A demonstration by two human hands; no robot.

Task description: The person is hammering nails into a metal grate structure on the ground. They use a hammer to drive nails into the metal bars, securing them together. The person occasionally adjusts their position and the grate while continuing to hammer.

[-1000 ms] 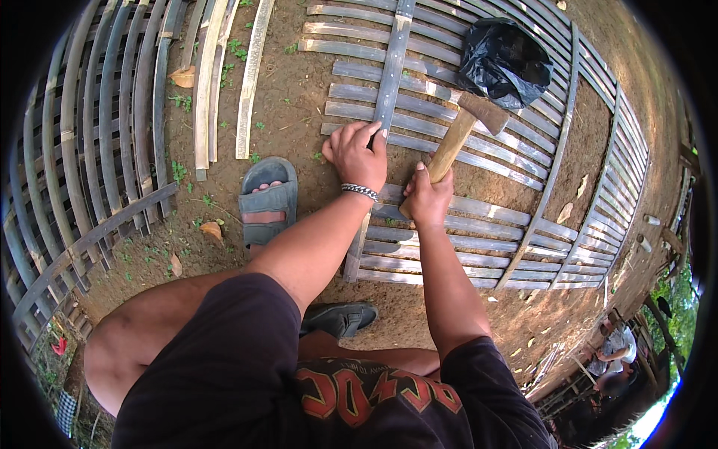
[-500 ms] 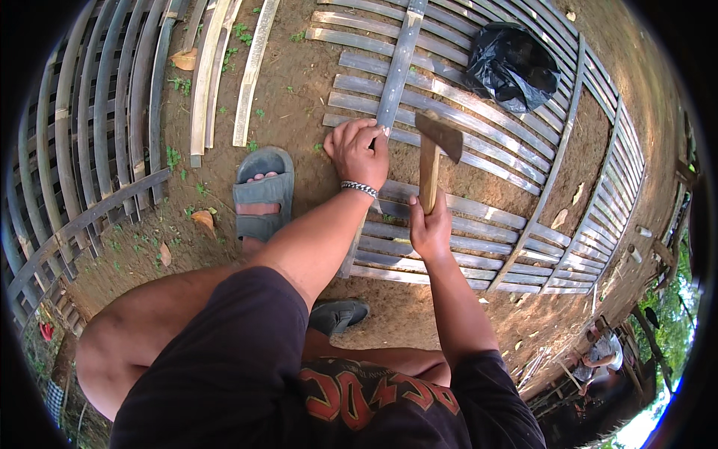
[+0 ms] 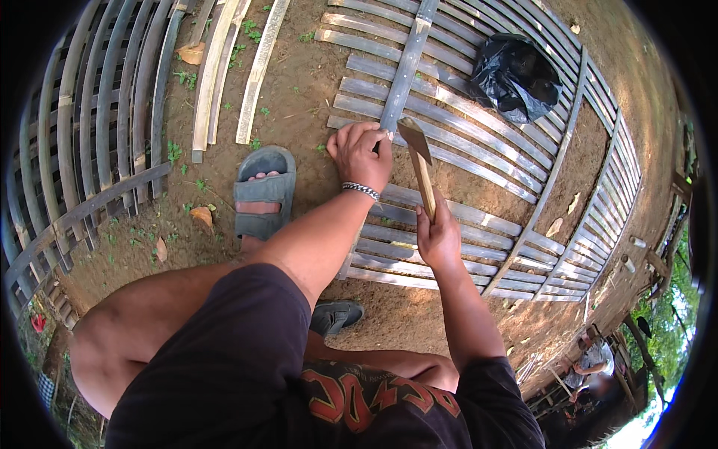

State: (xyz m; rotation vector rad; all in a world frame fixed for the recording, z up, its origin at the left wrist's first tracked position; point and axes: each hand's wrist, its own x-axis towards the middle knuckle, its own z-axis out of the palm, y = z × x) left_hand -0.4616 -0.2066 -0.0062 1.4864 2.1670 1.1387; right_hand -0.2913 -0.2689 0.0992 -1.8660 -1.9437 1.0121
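My right hand [image 3: 440,238] grips the wooden handle of a small hatchet [image 3: 423,168]. Its dark, flared metal head is raised just right of my left hand [image 3: 361,156]. That hand is closed in a pinch over a long grey bamboo crosspiece [image 3: 407,67]. Whatever the fingertips hold is too small or hidden to make out. Under the crosspiece run several parallel bamboo slats [image 3: 467,146], forming a flat panel on the ground. A chain bracelet [image 3: 360,189] circles my left wrist.
A black plastic bag [image 3: 516,78] sits on the panel. Loose pale strips [image 3: 262,71] lie at the far left, beside another slatted panel [image 3: 90,112]. My sandalled foot [image 3: 263,194] stands left of my left hand. A person [image 3: 596,358] sits in the right background.
The hatchet head has swung leftward, closer to my left hand, and its blade has turned. My left hand keeps its pinch at the same spot on the crosspiece. The view has shifted slightly.
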